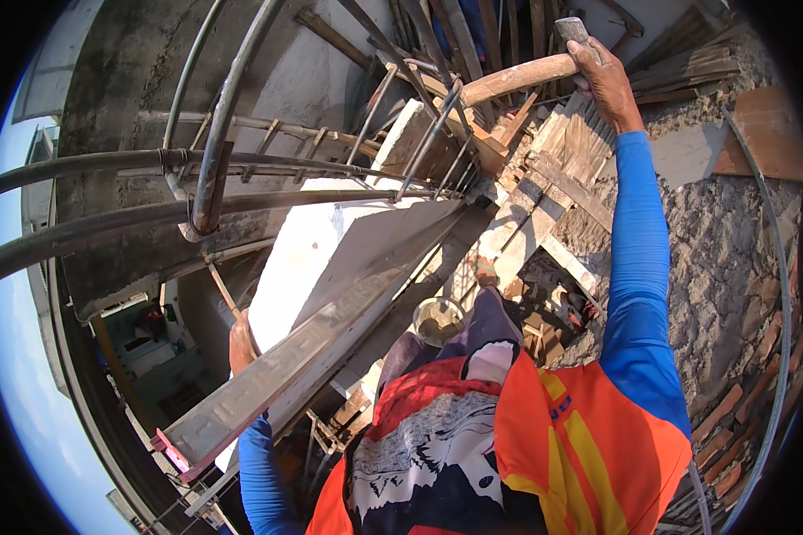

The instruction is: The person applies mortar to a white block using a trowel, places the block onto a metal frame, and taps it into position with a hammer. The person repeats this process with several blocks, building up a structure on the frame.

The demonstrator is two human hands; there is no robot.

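Raised at the upper right, my right hand is closed round a hammer with a worn metal head. The hammer's thick wooden handle points left from my fist, which grips it close to the head. Over on the left, my left hand is beside a white wall, partly hidden behind a long grey bar with a pink end. From its fingers a thin brown rod sticks up; the hand appears closed on it. What the rod is I cannot make out.
Metal scaffold pipes cross the upper left. A bucket stands by my legs. Wooden planks and broken timber lie ahead. Rough mortar, loose bricks and a grey hose are on the right. An open drop shows at left.
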